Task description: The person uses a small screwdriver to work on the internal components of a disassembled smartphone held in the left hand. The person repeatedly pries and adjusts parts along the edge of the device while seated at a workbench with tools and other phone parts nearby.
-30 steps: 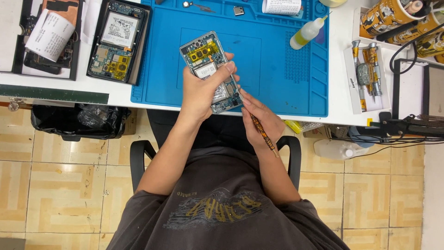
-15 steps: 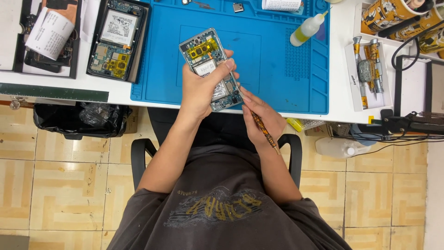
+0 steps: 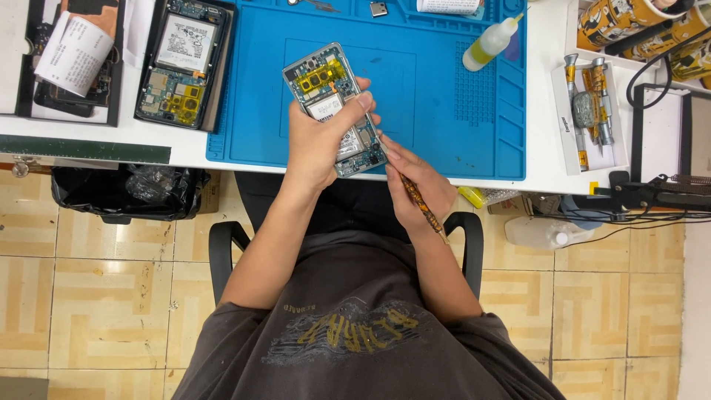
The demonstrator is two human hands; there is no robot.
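My left hand (image 3: 320,139) grips an opened smartphone (image 3: 320,83) with its back cover off, showing the battery and yellow-taped boards, over the near edge of the blue work mat (image 3: 437,96). My right hand (image 3: 415,181) holds a thin orange-patterned screwdriver (image 3: 420,205) like a pen. Its tip touches the phone's lower end, next to my left thumb.
A second opened phone (image 3: 178,63) lies in a black tray at the left. A small yellow glue bottle (image 3: 489,44) stands on the mat. Tools rest in a white tray (image 3: 585,104) at the right. A black bin (image 3: 126,192) sits under the desk; cables hang at the right.
Both hands and the phone keep their grip and place. The view has shifted slightly, and the screwdriver tip stays at the phone's lower end.
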